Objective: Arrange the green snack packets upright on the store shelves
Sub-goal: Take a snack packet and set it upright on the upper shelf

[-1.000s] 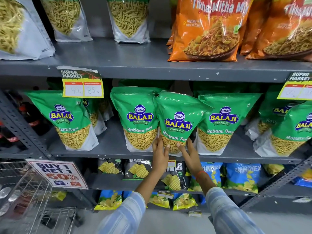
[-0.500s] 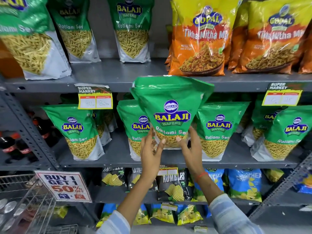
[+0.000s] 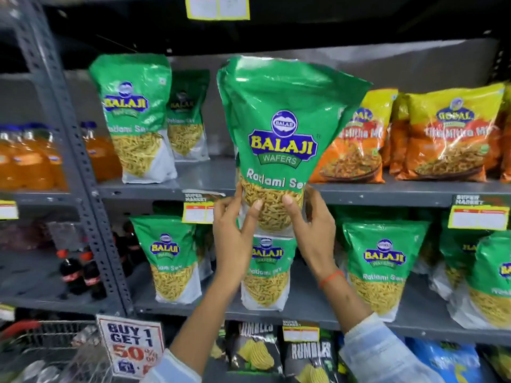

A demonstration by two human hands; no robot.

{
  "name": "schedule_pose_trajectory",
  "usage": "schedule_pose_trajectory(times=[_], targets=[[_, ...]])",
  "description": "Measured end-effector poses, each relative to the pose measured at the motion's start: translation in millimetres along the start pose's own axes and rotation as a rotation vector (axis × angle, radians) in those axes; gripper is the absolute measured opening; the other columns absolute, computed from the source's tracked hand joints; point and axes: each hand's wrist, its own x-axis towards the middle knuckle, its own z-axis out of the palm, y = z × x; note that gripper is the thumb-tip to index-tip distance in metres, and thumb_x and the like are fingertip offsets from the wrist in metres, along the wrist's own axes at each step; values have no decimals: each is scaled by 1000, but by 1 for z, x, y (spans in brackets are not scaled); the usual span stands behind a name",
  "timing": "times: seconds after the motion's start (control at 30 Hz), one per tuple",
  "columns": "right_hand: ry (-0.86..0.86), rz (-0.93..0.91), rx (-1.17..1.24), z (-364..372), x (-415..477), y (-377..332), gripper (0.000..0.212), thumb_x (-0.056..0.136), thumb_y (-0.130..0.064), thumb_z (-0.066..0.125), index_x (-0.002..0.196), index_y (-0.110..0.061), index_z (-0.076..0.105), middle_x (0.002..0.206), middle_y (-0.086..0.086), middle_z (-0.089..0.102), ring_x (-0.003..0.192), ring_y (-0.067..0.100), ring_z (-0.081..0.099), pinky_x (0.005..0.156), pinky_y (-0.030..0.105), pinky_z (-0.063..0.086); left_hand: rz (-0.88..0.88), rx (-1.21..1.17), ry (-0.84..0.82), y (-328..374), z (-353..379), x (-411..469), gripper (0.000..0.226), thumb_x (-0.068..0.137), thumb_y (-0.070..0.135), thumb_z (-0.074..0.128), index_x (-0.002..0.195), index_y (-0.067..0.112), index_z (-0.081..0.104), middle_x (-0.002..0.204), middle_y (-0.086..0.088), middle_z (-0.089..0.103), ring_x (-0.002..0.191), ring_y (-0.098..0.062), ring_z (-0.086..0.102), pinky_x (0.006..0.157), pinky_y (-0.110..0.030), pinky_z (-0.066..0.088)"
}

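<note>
Both hands (image 3: 273,233) grip an upright green packet (image 3: 279,139), seemingly sev-filled.

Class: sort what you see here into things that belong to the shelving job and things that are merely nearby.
Job: held green packet, left hand, right hand, upper shelf, shelved green packets.

Nearby: orange packets, orange bottles, cola bottles, offer sign, black chip bags.

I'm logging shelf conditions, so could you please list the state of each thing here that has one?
Held green packet: upright, lifted in front of the upper shelf, not set down.
Left hand: gripping the packet's lower left.
Right hand: gripping its lower right.
Two green packets on the upper shelf: standing.
Orange-yellow packets: standing, leaning back.
Lower-shelf green packets: standing.
</note>
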Motion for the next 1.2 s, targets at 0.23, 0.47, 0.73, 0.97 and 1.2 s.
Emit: schedule_pose_trajectory(times=[0.23,0.47,0.73,0.97,1.2], targets=[[-72,-44,32,27,49,-36,58,76,-76,48,116,-37,62,110,-15,69,104,2,62,86,26,48,-30,79,9,5,-19,62,48,91,38,54,137,23,48,107,-9,47,93,-14,50,82,-22,41],[-124,-4,15,50,97,-31,57,78,-79,46,108,-34,64,109,-8,72,103,13,66,92,44,53,-85,134,-68,-10,-14,117,54,91,42,55,137,15,47,119,-9,45,109,-29,55,100,-41,45],[-351,137,-43,65,138,0,60,86,-68,49,133,-31,56,131,5,66,119,25,61,105,40,46,-109,322,-151,-36,7,152,59,89,40,58,139,11,42,130,-24,45,124,-36,46,100,-40,39],[-404,126,-33,65,141,8,62,88,-68,47,138,-32,49,135,5,63,125,26,58,103,36,42,-67,346,-111,-46,9,150,59,90,41,56,138,10,44,114,-34,50,107,-43,51,91,-47,44],[40,-252,108,82,66,0,60,97,-39,50,148,-11,34,151,-1,40,141,10,35,117,22,26,39,256,161,-54,-10,87,62,92,40,50,145,17,31,145,-11,41,135,-27,38,109,-35,34]])
